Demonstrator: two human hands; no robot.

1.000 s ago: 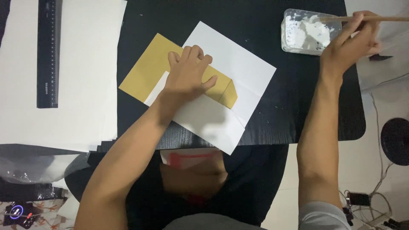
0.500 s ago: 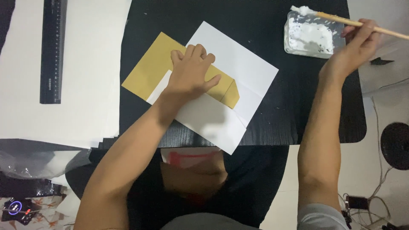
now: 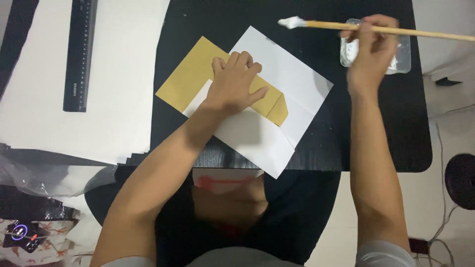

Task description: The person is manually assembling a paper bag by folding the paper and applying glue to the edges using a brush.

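The gold paper (image 3: 190,79) is being pressed flat by the spread left hand (image 3: 235,86), while a paste-tipped brush (image 3: 346,27) is being pinched by the right hand (image 3: 371,49).

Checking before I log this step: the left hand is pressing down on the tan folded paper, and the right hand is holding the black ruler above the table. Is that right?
Not quite. The left hand does press on the tan folded paper, but the right hand holds a wooden brush with a white-coated tip, not the ruler. The black ruler lies untouched on the white sheets at the left, as the head view shows.
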